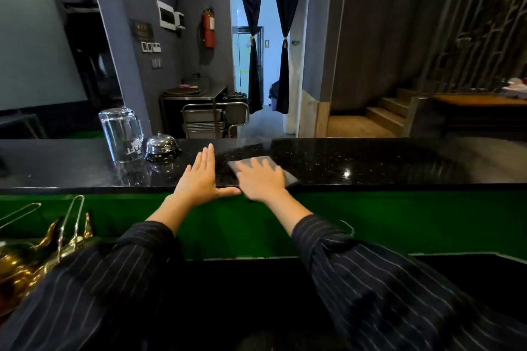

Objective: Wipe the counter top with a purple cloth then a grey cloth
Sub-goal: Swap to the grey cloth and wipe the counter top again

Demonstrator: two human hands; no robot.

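Note:
A black speckled counter top runs across the view. My right hand lies flat on a folded grey cloth and presses it onto the counter near the front edge. My left hand rests flat on the bare counter just to the left, fingers straight and together, thumb along the front edge. No purple cloth is in view.
An upturned glass mug and a chrome service bell stand on the counter left of my hands. Gold-coloured metal items sit low at the left, in front of a green panel below the counter.

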